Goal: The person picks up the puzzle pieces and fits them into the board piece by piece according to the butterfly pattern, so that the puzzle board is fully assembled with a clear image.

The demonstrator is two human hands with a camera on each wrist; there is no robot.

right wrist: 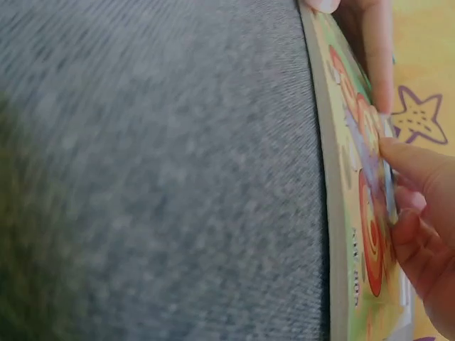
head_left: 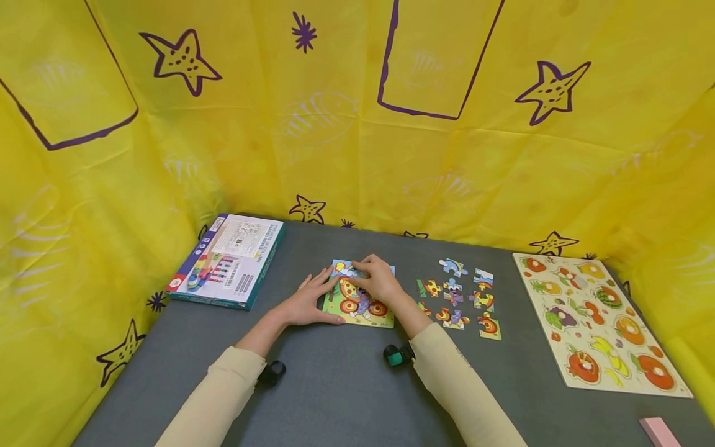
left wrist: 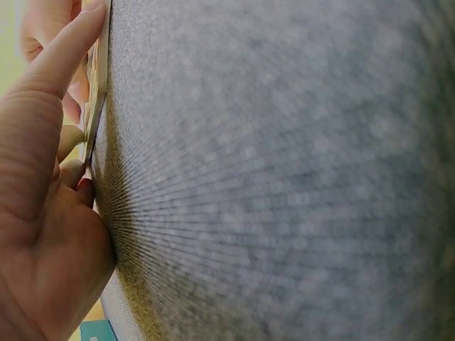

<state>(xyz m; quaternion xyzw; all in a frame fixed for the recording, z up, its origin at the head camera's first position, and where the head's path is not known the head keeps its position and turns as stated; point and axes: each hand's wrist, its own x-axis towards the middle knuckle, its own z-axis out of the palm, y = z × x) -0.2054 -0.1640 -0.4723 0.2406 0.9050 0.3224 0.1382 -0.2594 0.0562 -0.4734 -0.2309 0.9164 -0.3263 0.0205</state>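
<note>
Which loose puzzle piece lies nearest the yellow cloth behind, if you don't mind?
The mostly blue piece, topmost in the head view; other loose pieces lie farther from the cloth.

Hands (left wrist: 46, 206) at a thin board (left wrist: 102, 67)

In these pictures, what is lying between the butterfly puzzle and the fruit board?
Loose puzzle pieces lie between the butterfly puzzle and the fruit board, in the head view. The right forearm also crosses there, nearer the puzzle.
</note>
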